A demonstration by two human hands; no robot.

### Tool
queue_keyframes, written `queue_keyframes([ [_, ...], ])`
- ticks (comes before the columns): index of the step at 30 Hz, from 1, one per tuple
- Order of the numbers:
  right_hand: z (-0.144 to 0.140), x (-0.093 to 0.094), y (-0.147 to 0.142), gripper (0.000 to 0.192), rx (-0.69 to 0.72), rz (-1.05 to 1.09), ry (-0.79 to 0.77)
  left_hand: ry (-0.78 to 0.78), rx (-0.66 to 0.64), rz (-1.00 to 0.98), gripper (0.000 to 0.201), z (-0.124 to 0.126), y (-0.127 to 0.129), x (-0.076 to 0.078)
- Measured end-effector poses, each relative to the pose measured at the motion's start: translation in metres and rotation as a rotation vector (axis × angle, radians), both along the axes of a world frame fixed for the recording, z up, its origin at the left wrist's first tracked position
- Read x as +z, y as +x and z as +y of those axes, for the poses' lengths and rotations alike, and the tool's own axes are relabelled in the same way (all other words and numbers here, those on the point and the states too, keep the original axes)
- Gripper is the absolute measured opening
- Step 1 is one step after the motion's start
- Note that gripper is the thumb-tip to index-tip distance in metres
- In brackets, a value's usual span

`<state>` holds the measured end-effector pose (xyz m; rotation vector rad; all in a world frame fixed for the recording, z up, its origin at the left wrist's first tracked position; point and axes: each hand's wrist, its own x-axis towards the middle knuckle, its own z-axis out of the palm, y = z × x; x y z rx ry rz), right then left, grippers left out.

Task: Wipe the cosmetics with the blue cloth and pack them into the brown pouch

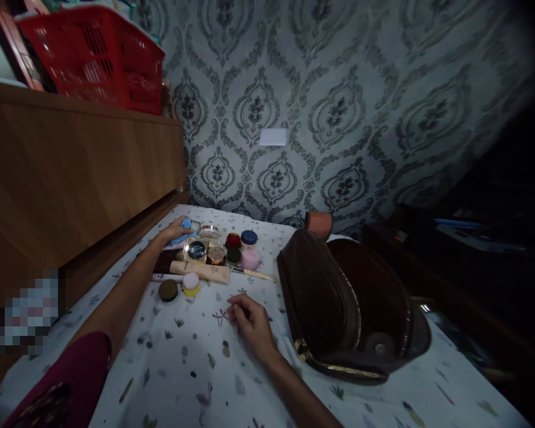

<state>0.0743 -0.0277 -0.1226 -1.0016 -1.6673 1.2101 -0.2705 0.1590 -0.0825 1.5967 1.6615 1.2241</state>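
At the far left end of a group of cosmetics, my left hand (175, 229) is closed on a crumpled blue cloth (186, 224); its fingertips are partly hidden. Beside it are a small clear jar (195, 226) and a round compact (209, 230). My right hand (252, 324) rests on the patterned sheet, fingers curled in, with nothing visible in them. In front of it lie a beige tube (200, 271), a makeup brush (261, 274), a yellow-and-white jar (191, 284) and a dark round lid (168, 290). A pink jar (250, 259) and a blue-lidded jar (248, 238) stand farther back.
An unzipped brown leather bag (321, 297) lies to the right. Behind it, an orange-brown cylinder (319, 224) stands by the patterned wall (276, 178). A wooden cabinet (80, 172) borders the left side, with a red plastic basket (102, 59) on top.
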Motion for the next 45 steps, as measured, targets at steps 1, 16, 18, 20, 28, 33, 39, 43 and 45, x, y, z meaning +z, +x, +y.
queue_keyframes([
  [1,0.000,0.000,0.000,0.023,0.004,-0.013,0.012,-0.007,-0.007,-0.007,0.058,0.000,0.000,-0.001],
  [16,-0.005,0.004,0.001,0.024,0.006,-0.124,0.097,0.080,-0.196,0.082,0.065,-0.020,0.029,0.031],
  [18,-0.005,0.005,0.000,0.024,0.012,-0.124,0.099,0.080,-0.249,0.110,0.066,-0.023,0.035,0.037],
  [20,-0.005,0.004,0.000,0.024,0.016,-0.115,0.095,0.078,-0.295,0.143,0.065,-0.027,0.041,0.045],
  [28,-0.002,0.001,0.001,0.022,0.002,-0.065,0.064,0.057,-0.488,0.322,0.051,-0.049,0.075,0.075],
  [33,0.002,-0.007,0.001,0.028,-0.037,-0.007,0.067,0.078,-0.626,0.612,0.054,-0.077,0.116,0.083],
  [39,0.013,-0.022,0.008,0.050,-0.295,-0.022,0.230,0.173,-0.658,0.944,0.054,-0.140,0.169,0.063],
  [43,0.020,-0.028,0.013,0.062,-0.279,-0.044,0.304,0.188,-0.634,0.881,0.065,-0.173,0.184,0.047],
  [45,0.022,-0.029,0.014,0.065,-0.239,-0.041,0.317,0.172,-0.642,0.721,0.064,-0.178,0.179,0.044],
])
